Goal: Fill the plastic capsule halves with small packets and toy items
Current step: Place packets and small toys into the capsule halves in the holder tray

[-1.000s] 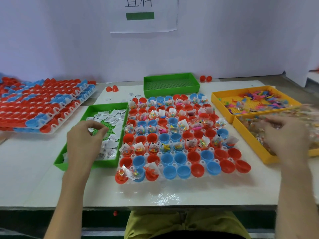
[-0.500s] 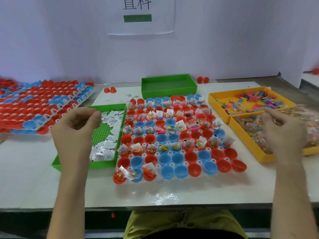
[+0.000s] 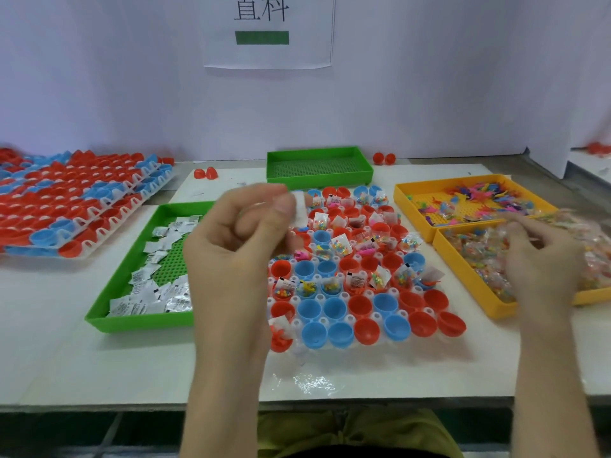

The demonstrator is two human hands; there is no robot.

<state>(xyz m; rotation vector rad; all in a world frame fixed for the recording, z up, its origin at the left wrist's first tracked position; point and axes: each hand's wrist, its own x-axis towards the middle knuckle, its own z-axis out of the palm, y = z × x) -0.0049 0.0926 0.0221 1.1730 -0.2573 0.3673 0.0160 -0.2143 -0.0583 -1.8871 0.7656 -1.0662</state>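
Left hand (image 3: pixel 238 233) has come off the green tray (image 3: pixel 139 322) and now hangs over the capsule halves (image 3: pixel 357 305), thumb and finger pinching a white packet (image 3: pixel 300 211). Right hand (image 3: pixel 542 259) stays in the near yellow tray (image 3: pixel 494 307), fingers curled among clear toy packets (image 3: pixel 479 256); too blurred to tell its grip. Left forearm hides the leftmost capsule halves.

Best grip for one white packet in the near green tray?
Pinch a raised corner or edge, coming straight down. The white packets lie flat and overlapping on the near green tray's floor, and its walls likely block a side approach; take a topmost one.
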